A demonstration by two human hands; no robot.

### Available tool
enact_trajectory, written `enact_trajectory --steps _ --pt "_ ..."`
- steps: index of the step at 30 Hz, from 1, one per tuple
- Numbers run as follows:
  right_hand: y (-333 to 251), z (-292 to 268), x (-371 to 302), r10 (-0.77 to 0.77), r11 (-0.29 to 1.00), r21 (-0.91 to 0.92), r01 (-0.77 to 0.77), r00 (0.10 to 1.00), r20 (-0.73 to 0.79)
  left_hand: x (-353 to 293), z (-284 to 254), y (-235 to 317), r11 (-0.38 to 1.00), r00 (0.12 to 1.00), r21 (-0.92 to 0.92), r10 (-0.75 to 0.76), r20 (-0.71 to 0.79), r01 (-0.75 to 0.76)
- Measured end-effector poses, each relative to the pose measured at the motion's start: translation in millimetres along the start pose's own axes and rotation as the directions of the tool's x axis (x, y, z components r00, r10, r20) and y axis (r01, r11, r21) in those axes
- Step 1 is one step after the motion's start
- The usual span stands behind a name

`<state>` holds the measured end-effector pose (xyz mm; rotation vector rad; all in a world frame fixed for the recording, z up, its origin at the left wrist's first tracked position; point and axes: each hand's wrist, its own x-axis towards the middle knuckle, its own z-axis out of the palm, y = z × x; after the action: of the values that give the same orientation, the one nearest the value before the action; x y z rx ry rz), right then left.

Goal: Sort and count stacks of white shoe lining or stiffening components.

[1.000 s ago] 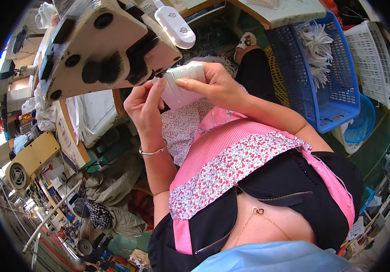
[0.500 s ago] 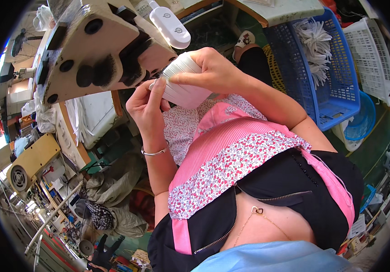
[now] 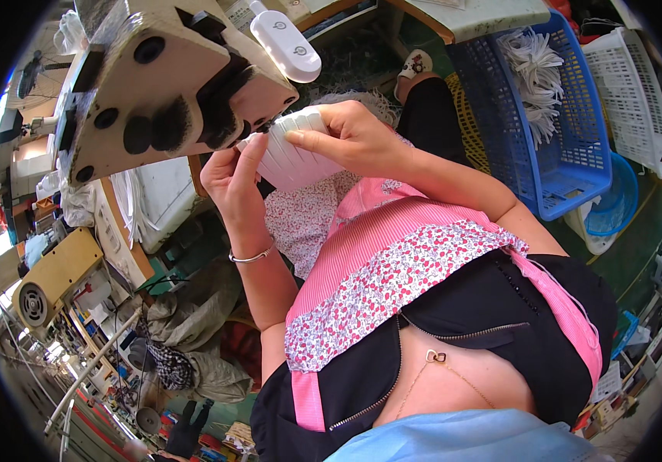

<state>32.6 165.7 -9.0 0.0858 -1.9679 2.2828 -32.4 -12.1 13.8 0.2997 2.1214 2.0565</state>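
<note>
Both hands hold a white pleated piece of fabric [image 3: 300, 158] at the small dark working tip of a sewing machine [image 3: 169, 96]. It looks like several narrow strips lying side by side. My left hand [image 3: 234, 179] pinches its left edge between thumb and fingers, right beside the tip. On the other side, my right hand [image 3: 355, 140] grips the top right part, thumb lying on the front and fingers behind. The exact contact between fabric and machine is too small to make out.
A white two-button device [image 3: 286, 46] is fixed beside the machine head. At the right stands a blue crate [image 3: 577, 181] with bundles of white strips [image 3: 532, 81], next to a white basket [image 3: 631, 100]. More white strips [image 3: 132, 204] hang over the worktable at left.
Both hands have shifted slightly left with the fabric, the right hand also lower. The fabric's folds now fan out more, and whitish scraps show behind my right hand.
</note>
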Motion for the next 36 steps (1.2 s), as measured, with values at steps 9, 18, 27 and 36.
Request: enact_trajectory --steps 9,18,27,36 --pt "-7.2 -18.9 15.8 -0.031 0.975 -0.217 0.054 0.994 0.108 -3.1 4.3 -0.4 0.990 0.992 -0.102 -0.093 0.082 0.102" --pt "-9.2 -19.3 19.7 -0.062 0.950 -0.296 0.102 0.988 0.143 -0.7 0.8 -1.8 0.989 0.996 -0.121 -0.073 0.059 0.080" --pt "0.6 -15.5 11.2 -0.040 0.989 -0.140 0.047 0.998 0.053 -4.6 8.1 2.1 0.999 0.999 0.023 0.027 0.021 -0.027" --pt "-0.6 0.0 4.7 -0.010 1.000 -0.025 0.010 1.000 -0.014 4.7 -2.0 8.3 0.999 0.998 -0.040 0.016 0.066 -0.013"
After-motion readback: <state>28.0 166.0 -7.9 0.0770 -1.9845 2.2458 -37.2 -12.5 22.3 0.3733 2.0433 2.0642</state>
